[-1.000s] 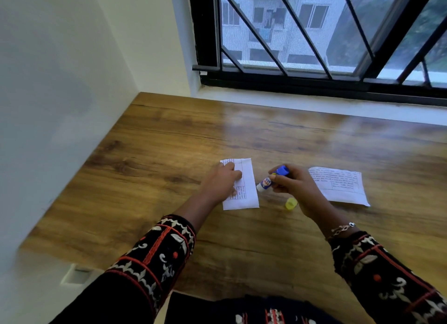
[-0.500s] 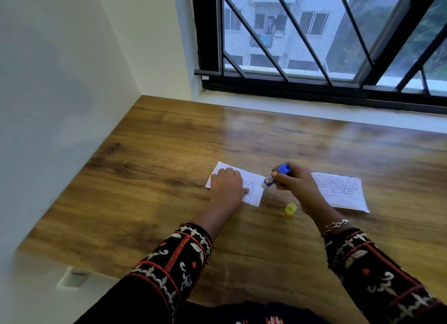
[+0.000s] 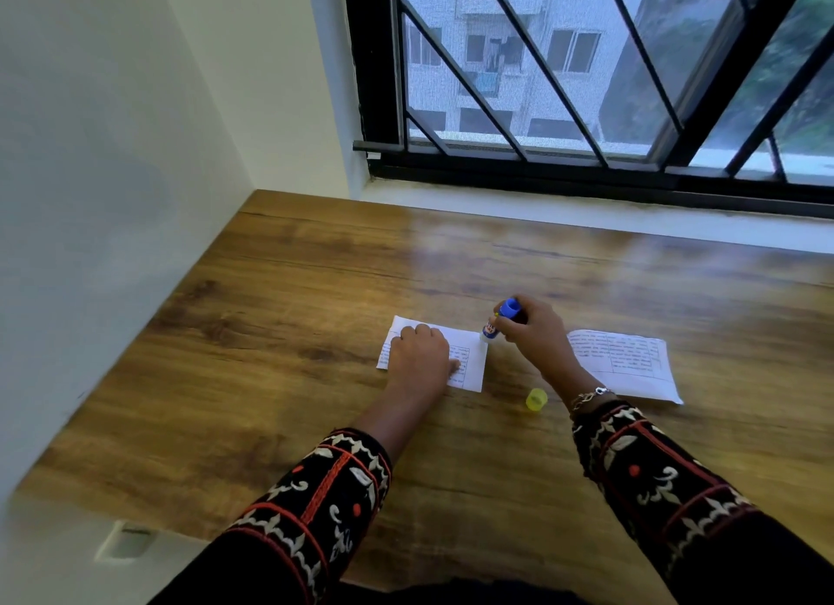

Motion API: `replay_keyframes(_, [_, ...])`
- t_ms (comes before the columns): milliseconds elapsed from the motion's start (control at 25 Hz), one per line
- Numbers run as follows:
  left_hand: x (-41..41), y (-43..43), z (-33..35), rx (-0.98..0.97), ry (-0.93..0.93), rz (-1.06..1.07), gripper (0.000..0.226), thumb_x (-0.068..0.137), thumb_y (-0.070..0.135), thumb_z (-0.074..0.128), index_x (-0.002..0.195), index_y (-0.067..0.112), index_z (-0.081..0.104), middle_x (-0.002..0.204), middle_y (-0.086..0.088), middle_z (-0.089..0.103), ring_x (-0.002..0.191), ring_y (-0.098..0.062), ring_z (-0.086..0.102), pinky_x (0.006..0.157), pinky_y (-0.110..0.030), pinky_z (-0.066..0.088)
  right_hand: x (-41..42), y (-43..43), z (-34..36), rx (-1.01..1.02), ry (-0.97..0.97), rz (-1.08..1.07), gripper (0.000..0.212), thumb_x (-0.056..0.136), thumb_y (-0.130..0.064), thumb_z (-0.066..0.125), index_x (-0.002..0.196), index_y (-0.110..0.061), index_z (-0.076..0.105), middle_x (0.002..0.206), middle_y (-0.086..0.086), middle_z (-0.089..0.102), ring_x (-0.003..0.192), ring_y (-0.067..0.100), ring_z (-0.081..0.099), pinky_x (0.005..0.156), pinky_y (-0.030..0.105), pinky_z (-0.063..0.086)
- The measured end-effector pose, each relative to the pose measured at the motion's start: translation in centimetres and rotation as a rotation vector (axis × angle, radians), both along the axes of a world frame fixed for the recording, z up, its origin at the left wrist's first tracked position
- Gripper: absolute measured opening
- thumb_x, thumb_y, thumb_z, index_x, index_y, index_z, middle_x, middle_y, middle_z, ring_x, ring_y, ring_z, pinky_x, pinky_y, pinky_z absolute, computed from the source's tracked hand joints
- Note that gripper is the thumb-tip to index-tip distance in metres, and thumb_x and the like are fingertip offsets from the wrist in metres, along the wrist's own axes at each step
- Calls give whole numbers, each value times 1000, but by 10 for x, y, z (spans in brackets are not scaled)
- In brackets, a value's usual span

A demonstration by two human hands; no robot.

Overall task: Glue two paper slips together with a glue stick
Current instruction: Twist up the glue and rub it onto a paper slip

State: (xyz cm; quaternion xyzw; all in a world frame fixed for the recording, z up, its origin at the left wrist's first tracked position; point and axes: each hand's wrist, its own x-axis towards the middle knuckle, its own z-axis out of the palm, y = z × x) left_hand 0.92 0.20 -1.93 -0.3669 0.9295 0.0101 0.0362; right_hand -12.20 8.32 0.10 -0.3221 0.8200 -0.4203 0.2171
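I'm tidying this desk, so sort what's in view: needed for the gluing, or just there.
Needed: glue stick in right hand; slip under left hand; second slip; yellow cap.

Just there: bracelet; wall socket.

Soft daylight enters through barred window (image 3: 586,71); pale glare streak across wooden tabletop (image 3: 451,252) below sill; white left wall (image 3: 90,175) dimmer, grey-shaded; faint shadows under hands; wide-angle bending at edges; print on paper slips too small, unreadable.
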Motion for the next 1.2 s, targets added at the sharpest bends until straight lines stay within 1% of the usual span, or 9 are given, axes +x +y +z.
replay_keyframes(120, [-1,1,-1,12,8,19,49,89,42,51,117,2,48,117,-16,57,105,-27,52,86,-35,44,0,-4,-1,23,42,0,24,80,-16,63,100,-4,60,95,19,65,79,25,56,70,38,45])
replay_keyframes(160, [-1,1,-1,13,10,21,49,89,42,51,116,2,48,116,-15,57,105,-27,52,86,-34,44,0,-5,-2,30,56,4,25,80,-16,64,101,-4,60,94,18,65,79,24,56,69,35,43])
replay_keyframes(480, [-1,1,-3,12,30,16,50,89,42,51,117,1,47,116,-16,57,105,-28,52,86,-35,44,3,1,-7,46,88,51,24,79,-17,65,100,-6,60,90,10,62,80,20,55,70,30,42])
replay_keyframes(680, [0,3,-2,12,32,26,51,89,42,51,120,1,46,119,-16,56,107,-27,52,87,-34,44,12,12,-8,26,91,95,20,78,-16,65,96,-7,62,88,10,63,79,21,57,70,30,46])
replay_keyframes(840, [1,3,0,-8,11,12,50,90,41,50,120,1,45,119,-16,55,107,-27,51,85,-34,44,22,22,-10,16,89,118,16,77,-16,67,92,-11,62,83,4,63,73,15,55,63,23,43])
replay_keyframes(920, [1,3,1,-6,-1,9,50,91,41,49,120,0,44,120,-16,54,109,-28,51,86,-34,43,26,27,-10,17,60,119,15,76,-17,67,90,-12,63,82,4,64,73,15,57,64,25,45])
replay_keyframes(1000, [1,3,2,-3,-7,10,50,91,41,49,120,0,44,121,-16,54,110,-28,50,86,-35,43,31,31,-11,25,46,134,16,76,-17,67,90,-11,63,82,6,66,74,18,59,65,29,48])
replay_keyframes(1120, [1,3,3,8,-6,22,50,91,41,49,121,2,44,121,-15,54,110,-27,50,86,-34,43,37,37,-10,17,39,167,16,76,-16,67,90,-9,63,82,7,67,74,21,61,63,28,48])
replay_keyframes(1200, [1,4,3,10,-8,21,50,91,41,48,121,1,43,122,-16,53,110,-28,50,86,-35,43,35,39,-5,-9,-17,144,15,76,-14,68,89,-10,64,86,10,67,77,25,62,68,34,51])
